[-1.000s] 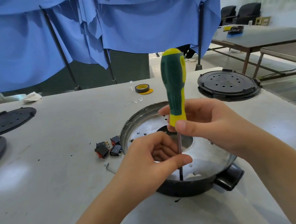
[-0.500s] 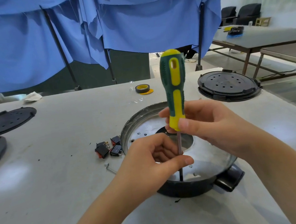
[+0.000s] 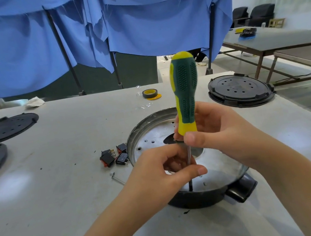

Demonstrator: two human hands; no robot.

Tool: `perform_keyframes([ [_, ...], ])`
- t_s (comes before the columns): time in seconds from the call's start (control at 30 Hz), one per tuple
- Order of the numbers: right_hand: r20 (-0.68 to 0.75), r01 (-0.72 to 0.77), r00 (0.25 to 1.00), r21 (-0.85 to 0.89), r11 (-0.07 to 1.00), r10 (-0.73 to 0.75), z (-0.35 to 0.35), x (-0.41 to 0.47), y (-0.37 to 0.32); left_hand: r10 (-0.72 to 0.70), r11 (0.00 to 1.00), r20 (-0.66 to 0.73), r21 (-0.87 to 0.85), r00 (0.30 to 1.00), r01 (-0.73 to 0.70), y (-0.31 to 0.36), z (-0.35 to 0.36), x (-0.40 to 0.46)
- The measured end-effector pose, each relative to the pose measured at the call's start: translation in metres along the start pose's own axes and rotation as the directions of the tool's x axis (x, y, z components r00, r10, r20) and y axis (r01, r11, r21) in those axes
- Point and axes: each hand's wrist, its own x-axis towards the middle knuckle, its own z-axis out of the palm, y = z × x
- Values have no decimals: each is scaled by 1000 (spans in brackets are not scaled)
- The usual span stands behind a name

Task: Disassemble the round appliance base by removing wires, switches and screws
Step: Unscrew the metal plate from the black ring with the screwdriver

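Right hand point(image 3: 211, 135) pinching screwdriver point(image 3: 185, 93) at handle foot; left hand point(image 3: 165, 173) steadying shaft with fingertips, tip down near rim inside round base point(image 3: 215, 171), mid-table. Likely light, stiff, slick metal; best held by black rim. Three loose switches point(image 3: 114, 156), three black covers point(image 3: 240, 90), one tape roll point(image 3: 150, 93).

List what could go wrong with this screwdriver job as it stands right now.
1. The right hand pinches only the bottom of the screwdriver handle, so the tip may slip off the screw.
2. The left hand has fingers around the shaft inside the round appliance base; a slip could jab them.
3. The removed switches lie loose beside the base and could get knocked.
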Motion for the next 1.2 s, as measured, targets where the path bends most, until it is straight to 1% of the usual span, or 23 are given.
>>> perform_keyframes([
  [0.27, -63, 12, 998, -13, 1000, -13, -2, 0, 2, 4, 1000, 41, 11, 999, -5, -1, -3, -1],
  [0.5, -192, 111, 977, 71, 991, -95, -7, 2, 4, -18, 1000, 83, 2, 996, 18, 0, -7, -1],
  [0.6, -269, 123, 958, 84, 989, -97, -10, 3, 6, -51, 998, 94, 24, 994, 49, 1, -8, 0],
  [0.7, -312, 123, 945, 57, 991, -99, -12, 5, 7, -129, 988, 152, 100, 980, 114, 2, -10, 4],
  [0.8, -320, 96, 941, -58, 994, -109, -12, 7, 12, -227, 957, 288, 242, 930, 159, 6, -14, 12],
  [0.87, -308, 72, 944, -166, 984, -121, -9, 8, 16, -296, 923, 402, 355, 867, 150, 13, -18, 21],
  [0.93, -302, 50, 944, -261, 964, -130, -5, 8, 18, -353, 881, 480, 460, 803, 113, 20, -20, 31],
  [1.07, -293, 54, 937, -422, 905, -192, -3, 8, 22, -414, 796, 549, 605, 726, -3, 29, -17, 47],
  [1.2, -266, 69, 938, -483, 873, -221, -3, 8, 28, -434, 752, 600, 652, 672, -96, 35, -11, 52],
])
